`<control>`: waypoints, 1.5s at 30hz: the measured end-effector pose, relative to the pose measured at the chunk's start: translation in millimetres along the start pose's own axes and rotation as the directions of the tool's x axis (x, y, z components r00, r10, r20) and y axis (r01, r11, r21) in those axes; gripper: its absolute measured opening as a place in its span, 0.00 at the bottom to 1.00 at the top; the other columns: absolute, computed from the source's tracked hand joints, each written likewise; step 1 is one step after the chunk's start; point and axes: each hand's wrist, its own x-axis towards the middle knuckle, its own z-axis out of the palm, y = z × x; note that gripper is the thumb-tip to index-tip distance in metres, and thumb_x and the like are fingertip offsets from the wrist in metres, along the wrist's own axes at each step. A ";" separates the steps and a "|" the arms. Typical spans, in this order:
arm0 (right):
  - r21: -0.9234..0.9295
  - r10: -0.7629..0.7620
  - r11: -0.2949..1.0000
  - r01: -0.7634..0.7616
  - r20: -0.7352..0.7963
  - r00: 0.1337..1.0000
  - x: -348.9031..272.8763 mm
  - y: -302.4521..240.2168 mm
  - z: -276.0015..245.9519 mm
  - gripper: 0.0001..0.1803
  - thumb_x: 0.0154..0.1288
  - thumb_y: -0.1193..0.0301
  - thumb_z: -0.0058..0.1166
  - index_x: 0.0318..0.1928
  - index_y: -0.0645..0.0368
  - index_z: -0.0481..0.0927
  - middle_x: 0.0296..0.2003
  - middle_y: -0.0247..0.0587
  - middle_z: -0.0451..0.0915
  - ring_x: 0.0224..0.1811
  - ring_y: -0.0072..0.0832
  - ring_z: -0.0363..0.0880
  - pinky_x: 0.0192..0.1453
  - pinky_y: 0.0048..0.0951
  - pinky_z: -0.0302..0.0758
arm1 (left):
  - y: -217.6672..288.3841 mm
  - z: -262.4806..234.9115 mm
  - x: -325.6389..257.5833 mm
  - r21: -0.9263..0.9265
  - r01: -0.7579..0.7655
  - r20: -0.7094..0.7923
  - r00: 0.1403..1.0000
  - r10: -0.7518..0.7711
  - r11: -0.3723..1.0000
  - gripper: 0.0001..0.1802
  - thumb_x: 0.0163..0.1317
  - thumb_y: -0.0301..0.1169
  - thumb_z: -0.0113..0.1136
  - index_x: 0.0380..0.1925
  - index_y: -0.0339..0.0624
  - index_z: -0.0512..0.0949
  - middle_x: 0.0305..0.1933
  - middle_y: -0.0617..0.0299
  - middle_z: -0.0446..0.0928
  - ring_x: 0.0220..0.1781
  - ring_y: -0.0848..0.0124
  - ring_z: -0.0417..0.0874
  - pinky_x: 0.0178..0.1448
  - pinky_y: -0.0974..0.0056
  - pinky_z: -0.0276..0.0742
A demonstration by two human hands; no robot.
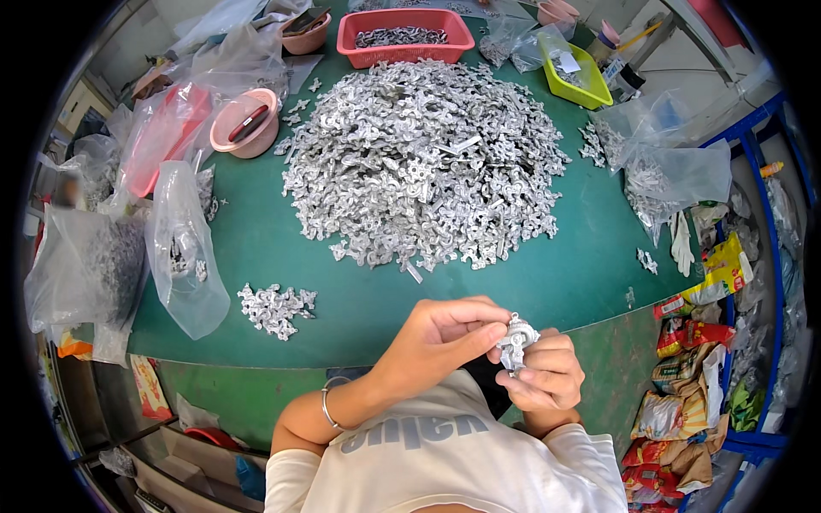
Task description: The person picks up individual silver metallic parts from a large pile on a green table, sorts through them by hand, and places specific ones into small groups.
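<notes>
Between my two hands, just off the table's near edge, is a small silvery metal casting [517,340]. The fingers and thumb of my left hand [453,333] pinch its upper left side. My right hand [549,369] is curled around its lower right side, fingers bent. Which part each fingertip presses is partly hidden. Beyond my hands a big heap of similar silvery metal parts [419,171] covers the middle of the green table [368,316]. A smaller pile of the parts [276,309] lies nearer, to the left.
A red plastic basket [405,56] of parts stands behind the heap. A pink bowl [246,124] and clear plastic bags [184,248] crowd the left. A yellow-green basket [577,77] and bags of parts [654,184] line the right. Blue shelving [770,214] stands right.
</notes>
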 end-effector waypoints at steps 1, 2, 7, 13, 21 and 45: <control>-0.020 -0.011 1.000 0.011 -0.004 1.000 -0.8 -0.3 1.3 0.22 0.35 0.78 0.71 0.34 0.58 0.74 0.25 0.36 0.72 0.25 0.29 0.72 0.25 0.27 0.70 | -1.1 -1.1 -0.2 -0.003 -0.006 0.032 0.999 0.006 1.000 0.11 0.60 0.22 0.50 0.41 0.26 0.73 0.38 0.60 0.72 0.36 0.77 0.73 0.40 0.72 0.71; -0.043 -0.021 0.999 0.021 -0.008 1.000 -1.0 -0.7 1.8 0.23 0.34 0.78 0.71 0.34 0.58 0.74 0.25 0.35 0.72 0.25 0.29 0.72 0.25 0.27 0.70 | -1.3 0.2 -0.7 -0.005 -0.006 0.034 0.999 0.006 1.000 0.11 0.60 0.22 0.50 0.41 0.26 0.73 0.38 0.60 0.72 0.36 0.77 0.73 0.40 0.72 0.71; -0.118 -0.003 0.993 0.011 0.067 0.998 6.0 -5.1 -0.6 0.21 0.36 0.74 0.71 0.33 0.57 0.75 0.25 0.33 0.72 0.26 0.29 0.71 0.27 0.28 0.67 | -0.3 12.6 -5.6 0.053 -0.010 -0.085 0.996 0.014 0.999 0.13 0.60 0.20 0.48 0.45 0.28 0.72 0.40 0.56 0.74 0.40 0.73 0.75 0.45 0.70 0.73; 0.081 0.410 0.911 -0.405 -0.286 0.866 11.5 -1.7 4.6 0.20 0.57 0.63 0.54 0.39 0.71 0.73 0.28 0.46 0.73 0.30 0.27 0.70 0.32 0.28 0.66 | 10.2 12.8 -7.3 0.124 0.051 -0.083 0.996 -0.041 0.991 0.17 0.58 0.18 0.49 0.49 0.30 0.69 0.36 0.58 0.77 0.38 0.75 0.76 0.42 0.71 0.73; 0.418 0.564 0.724 -0.548 0.097 0.820 19.7 5.6 -10.3 0.05 0.56 0.81 0.50 0.33 0.71 0.75 0.28 0.46 0.76 0.31 0.30 0.72 0.35 0.27 0.68 | 16.6 15.2 -10.6 0.126 0.092 -0.150 0.986 -0.073 0.988 0.17 0.54 0.18 0.56 0.46 0.31 0.69 0.39 0.56 0.76 0.39 0.76 0.77 0.44 0.70 0.75; 0.607 0.627 0.577 -0.547 0.099 0.772 27.7 3.0 -8.9 0.07 0.61 0.76 0.48 0.32 0.69 0.73 0.27 0.44 0.74 0.30 0.28 0.69 0.35 0.27 0.65 | 12.1 20.4 -14.4 0.264 -0.116 0.005 0.993 0.119 0.957 0.29 0.46 0.11 0.60 0.51 0.32 0.64 0.42 0.52 0.74 0.42 0.70 0.77 0.49 0.65 0.77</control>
